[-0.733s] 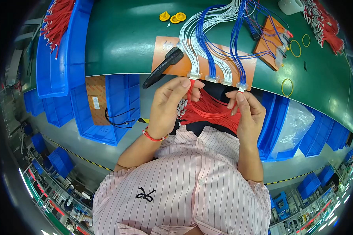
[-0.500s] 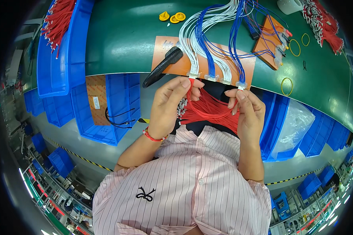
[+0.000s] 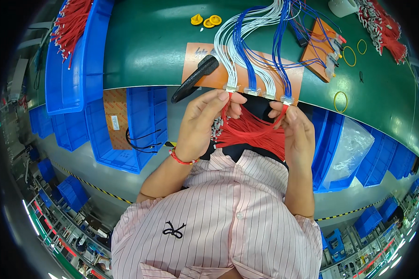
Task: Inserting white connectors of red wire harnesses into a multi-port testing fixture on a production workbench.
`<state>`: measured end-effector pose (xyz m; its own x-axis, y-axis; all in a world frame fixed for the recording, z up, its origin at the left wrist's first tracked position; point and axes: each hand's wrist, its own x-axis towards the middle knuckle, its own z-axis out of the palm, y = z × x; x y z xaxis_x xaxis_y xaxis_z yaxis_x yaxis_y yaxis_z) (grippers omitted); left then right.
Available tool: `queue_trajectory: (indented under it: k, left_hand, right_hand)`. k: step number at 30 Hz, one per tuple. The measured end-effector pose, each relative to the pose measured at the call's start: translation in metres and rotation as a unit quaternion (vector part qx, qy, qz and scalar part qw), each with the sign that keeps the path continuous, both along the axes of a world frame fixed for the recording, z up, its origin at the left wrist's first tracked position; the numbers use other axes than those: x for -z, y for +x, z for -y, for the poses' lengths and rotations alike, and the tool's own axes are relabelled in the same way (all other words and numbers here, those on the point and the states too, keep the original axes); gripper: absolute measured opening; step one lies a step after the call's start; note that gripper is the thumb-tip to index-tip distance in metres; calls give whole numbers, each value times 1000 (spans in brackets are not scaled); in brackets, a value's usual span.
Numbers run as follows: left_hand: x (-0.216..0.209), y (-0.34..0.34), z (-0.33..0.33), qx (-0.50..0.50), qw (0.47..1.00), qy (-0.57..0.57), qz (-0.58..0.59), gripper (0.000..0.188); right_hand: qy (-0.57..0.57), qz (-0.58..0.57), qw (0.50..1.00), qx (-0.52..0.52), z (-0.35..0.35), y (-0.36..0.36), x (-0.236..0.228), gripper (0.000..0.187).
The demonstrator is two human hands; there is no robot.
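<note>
My left hand (image 3: 201, 122) pinches one end of a red wire lead (image 3: 268, 132) just under a white connector (image 3: 230, 88) with white wires at the bench edge. My right hand (image 3: 298, 128) has thumb and fingers closed on the lead's other end, below the connector (image 3: 287, 100) of a blue wire bundle (image 3: 281, 60). Between the hands the lead sags in a loop. Whether its ends sit fully in the connectors is hidden by my fingers. Two more connectors, one with blue and one with white wires, sit between them on an orange board (image 3: 193, 65). Below lies a bundle of red wires (image 3: 246, 135) on my lap.
A black handle-like tool (image 3: 195, 79) overhangs the green bench (image 3: 144, 46) edge. An orange block (image 3: 317, 56), yellow rubber bands (image 3: 341, 102) and yellow caps (image 3: 209, 22) lie on the bench. Blue bins (image 3: 146, 121) stand below; another blue bin (image 3: 74, 83) with red wires is at left.
My right hand has shifted slightly down and right, and more red lead shows under its connector. My left hand stays at its connector with barely any movement.
</note>
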<state>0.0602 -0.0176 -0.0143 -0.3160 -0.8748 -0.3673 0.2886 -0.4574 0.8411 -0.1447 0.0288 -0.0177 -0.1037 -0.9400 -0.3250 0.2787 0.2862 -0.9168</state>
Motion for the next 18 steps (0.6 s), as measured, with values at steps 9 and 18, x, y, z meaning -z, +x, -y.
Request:
queue_trajectory:
  k: [9, 18]
  left_hand:
    - [3, -9, 5, 17, 1000, -1, -2, 39]
    - [4, 9, -6, 16, 997, 12, -71, 40]
  right_hand:
    - [-24, -10, 1000, 16, 2, 10, 6, 38]
    - [-81, -23, 993, -77, -14, 3, 6, 37]
